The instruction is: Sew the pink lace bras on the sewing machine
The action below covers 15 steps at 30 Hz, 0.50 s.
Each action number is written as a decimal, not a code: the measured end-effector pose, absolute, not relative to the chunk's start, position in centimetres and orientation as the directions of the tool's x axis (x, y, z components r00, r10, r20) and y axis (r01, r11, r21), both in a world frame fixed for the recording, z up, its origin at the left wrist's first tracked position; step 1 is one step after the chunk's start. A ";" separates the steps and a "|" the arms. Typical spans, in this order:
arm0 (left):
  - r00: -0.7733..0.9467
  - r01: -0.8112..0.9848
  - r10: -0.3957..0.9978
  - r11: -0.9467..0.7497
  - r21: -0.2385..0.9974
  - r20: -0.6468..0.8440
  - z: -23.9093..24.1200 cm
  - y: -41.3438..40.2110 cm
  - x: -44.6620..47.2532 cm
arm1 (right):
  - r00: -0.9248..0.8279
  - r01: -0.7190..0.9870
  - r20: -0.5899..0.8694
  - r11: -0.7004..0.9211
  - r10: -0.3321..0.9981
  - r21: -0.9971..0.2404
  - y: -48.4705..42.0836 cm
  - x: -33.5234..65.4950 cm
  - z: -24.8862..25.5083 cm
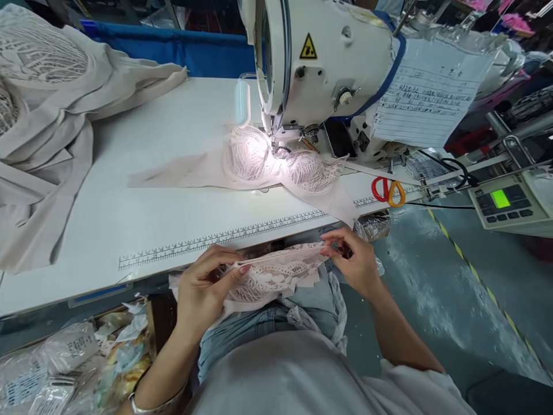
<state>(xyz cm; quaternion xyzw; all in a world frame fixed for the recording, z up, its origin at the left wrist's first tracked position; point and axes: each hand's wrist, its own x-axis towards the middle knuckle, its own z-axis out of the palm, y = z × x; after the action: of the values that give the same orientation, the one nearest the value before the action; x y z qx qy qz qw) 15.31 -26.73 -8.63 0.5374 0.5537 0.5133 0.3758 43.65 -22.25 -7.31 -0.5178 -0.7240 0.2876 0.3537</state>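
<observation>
Left hand (203, 285), right hand (352, 259) pinch opposite ends of pale pink lace bra piece (276, 274) over lap; soft, light, limp; best gripped along bound edge.

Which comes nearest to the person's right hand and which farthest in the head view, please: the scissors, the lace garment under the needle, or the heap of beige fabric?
From the right hand:
1. Scissors, red and orange handles, just above the hand at the table's right end.
2. Lace garment under the needle, up and left, mid-table.
3. Heap of beige fabric, far left of the table.
</observation>
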 end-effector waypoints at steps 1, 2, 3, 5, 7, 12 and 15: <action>-0.144 0.204 0.981 -0.098 0.974 0.129 -8.6 -26.7 15.4 | -0.225 0.549 0.208 0.300 0.952 -0.780 -22.1 43.6 -7.1; -0.150 0.200 0.981 -0.092 0.975 0.124 -8.6 -26.7 15.5 | -0.238 0.541 0.205 0.304 0.950 -0.784 -22.0 43.6 -6.9; -0.157 0.197 0.980 -0.090 0.976 0.122 -8.6 -26.7 15.5 | -0.245 0.527 0.203 0.306 0.948 -0.793 -21.9 43.6 -6.7; -0.160 0.177 0.980 -0.090 0.980 0.119 -8.6 -26.6 15.7 | -0.269 0.479 0.180 0.294 0.946 -0.827 -21.6 43.8 -6.2; -0.146 0.133 0.983 -0.095 0.986 0.115 -8.6 -26.6 15.5 | -0.304 0.420 0.135 0.260 0.943 -0.870 -21.2 44.4 -5.5; 0.109 0.045 0.994 -0.006 0.999 0.001 -7.7 -26.3 14.8 | -0.509 0.206 0.099 0.233 0.855 -0.950 -20.3 45.7 -3.5; 0.341 0.153 0.940 -0.031 0.988 -0.023 -6.7 -26.2 15.7 | -0.610 0.191 0.112 0.282 0.785 -0.940 -20.6 44.2 -2.5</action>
<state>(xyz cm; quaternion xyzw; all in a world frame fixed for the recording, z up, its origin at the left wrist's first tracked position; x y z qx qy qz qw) 15.71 -26.16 -6.75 0.6178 0.4421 0.3659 0.5376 44.23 -20.56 -2.53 -0.3279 -0.7437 0.5017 0.2962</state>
